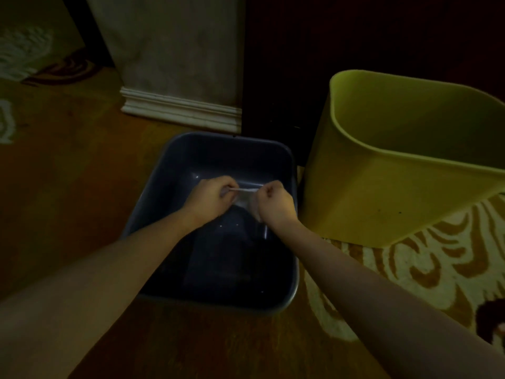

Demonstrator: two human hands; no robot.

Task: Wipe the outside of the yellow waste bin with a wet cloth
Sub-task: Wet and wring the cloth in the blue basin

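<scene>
Still at the preparing stage. Left hand [211, 196] and right hand [274, 205] low inside the basin [153, 187], fingers curled shut on a pale cloth [244, 189] stretched taut between them, probably being wetted or wrung. Bin [382, 187] upright on the floor [68, 173], just beside the basin's right edge, untouched by either hand. All wiping of its outside left to do.

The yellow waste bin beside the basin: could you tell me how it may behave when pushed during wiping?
The yellow waste bin looks like thin plastic and seems empty, so probably light. It stands tall on patterned carpet, so a push near its rim would likely tip or slide it.
</scene>
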